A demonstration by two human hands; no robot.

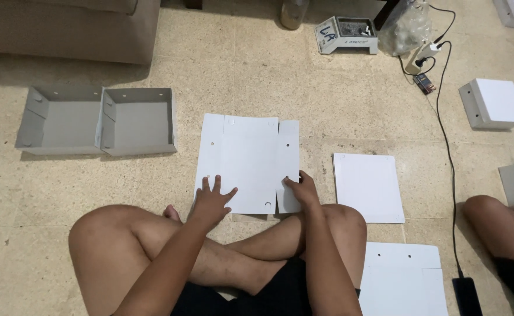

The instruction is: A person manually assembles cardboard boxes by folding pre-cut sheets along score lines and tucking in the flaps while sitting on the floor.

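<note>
A flat white cardboard box blank (246, 158) with flaps and small holes lies on the floor in front of my crossed legs. My left hand (212, 199) rests flat on its near left corner, fingers spread. My right hand (303, 190) presses on the near right flap, fingers bent on the card edge. Neither hand lifts the sheet.
Two folded grey open boxes (99, 120) sit at the left. A white square sheet (368, 186) lies to the right, another blank (403, 280) near my right knee. A closed white box (494, 103), a black cable (447, 152), a sofa (69, 26) and another person's leg (497, 225) are nearby.
</note>
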